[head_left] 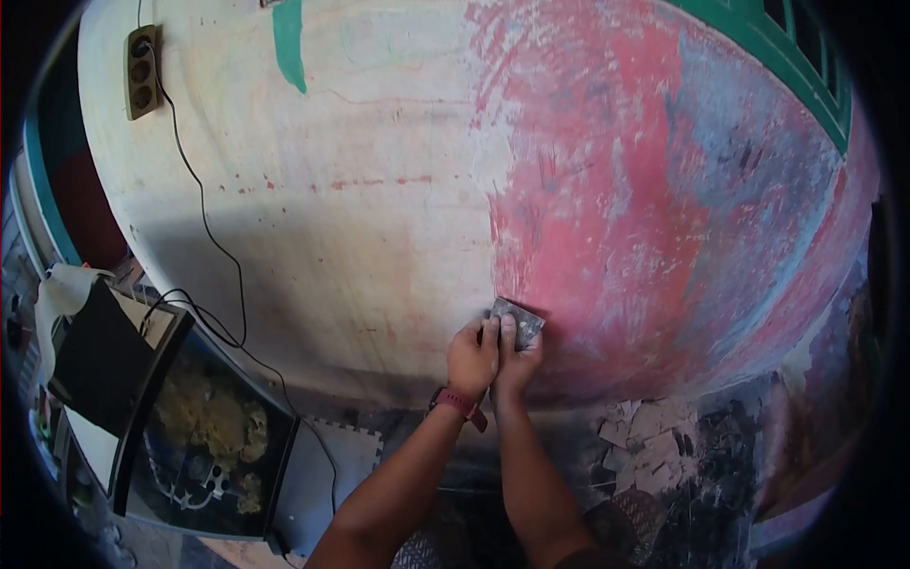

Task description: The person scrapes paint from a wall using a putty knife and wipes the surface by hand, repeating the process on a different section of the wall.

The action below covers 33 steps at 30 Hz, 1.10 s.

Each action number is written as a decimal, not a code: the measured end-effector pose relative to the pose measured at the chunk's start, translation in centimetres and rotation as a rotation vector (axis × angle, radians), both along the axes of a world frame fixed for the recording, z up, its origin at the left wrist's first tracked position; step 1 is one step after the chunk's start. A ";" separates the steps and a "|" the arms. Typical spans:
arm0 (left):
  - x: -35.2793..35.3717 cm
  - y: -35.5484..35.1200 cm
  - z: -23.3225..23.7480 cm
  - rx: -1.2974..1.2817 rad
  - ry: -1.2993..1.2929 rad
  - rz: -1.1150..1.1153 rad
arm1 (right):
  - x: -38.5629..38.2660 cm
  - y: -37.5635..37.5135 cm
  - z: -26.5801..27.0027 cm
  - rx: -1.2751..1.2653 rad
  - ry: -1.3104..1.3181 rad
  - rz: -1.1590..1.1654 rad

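Both my hands grip a flat grey scraper [524, 323], its blade pressed to the wall near the border between cream paint and exposed pink paint. My left hand [472, 362], with a dark red watch strap [461, 404] at the wrist, is closed with its fingers on the blade's left side. Close beside it, my right hand [516, 365] is closed around the scraper's lower part, fingers pointing up the blade. The handle, if there is one, is hidden by my hands. The wall [588, 237] is cream on the left, scraped to pink and blue-grey on the right.
Flaked paint pieces [654, 441] lie on the floor at lower right. At lower left stands a dark glossy panel [204, 436]. A black cable [204, 213] runs down from a wall socket strip [143, 73]. A green frame [791, 57] borders the upper right.
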<state>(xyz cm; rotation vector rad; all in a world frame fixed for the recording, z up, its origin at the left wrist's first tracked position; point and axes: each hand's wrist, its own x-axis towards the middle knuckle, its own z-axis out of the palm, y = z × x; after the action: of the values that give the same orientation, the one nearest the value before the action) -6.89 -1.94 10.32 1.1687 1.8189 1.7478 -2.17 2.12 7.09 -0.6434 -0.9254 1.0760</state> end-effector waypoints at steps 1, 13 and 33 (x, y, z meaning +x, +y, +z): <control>0.0 0.2 -0.8 -0.009 -0.048 -0.026 | -0.1 -0.1 -0.5 -0.043 0.064 0.026; -2.3 1.3 -11.7 -0.103 -0.129 -0.360 | 1.7 1.4 -7.0 -0.039 -0.245 -0.078; -0.7 1.2 -4.0 0.081 -0.219 -0.230 | 1.0 2.2 -2.3 -0.041 -0.264 -0.089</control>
<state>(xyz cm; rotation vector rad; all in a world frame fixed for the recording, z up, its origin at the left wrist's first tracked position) -7.63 -0.78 6.29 1.1180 1.4401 1.7526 -1.17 4.34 4.74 -0.8670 -1.0926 0.9466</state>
